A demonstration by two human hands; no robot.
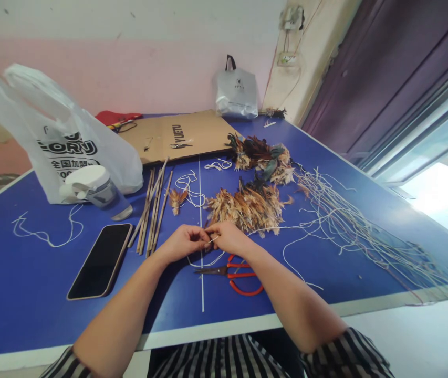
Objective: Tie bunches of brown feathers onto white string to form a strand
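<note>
My left hand (184,243) and my right hand (229,238) meet at the middle of the blue table, fingertips pinched close together. A thin white string (214,239) runs between the fingers of both hands. Something small and brownish shows under the fingertips, too hidden to name. Just beyond lies a pile of brown feather bundles (247,207). Close to my right wrist rest scissors (243,273) with red-orange handles, blades pointing left. A single small feather bundle (177,200) lies apart, past my left hand, beside a loose curl of string.
Thin sticks (153,215) and a phone (101,261) lie left, near a lidded clear cup (107,191) and a white plastic bag (77,142). Many loose strings (350,226) spread right. Darker feathers (263,155), cardboard (180,134) and a silver bag (237,94) are farther back.
</note>
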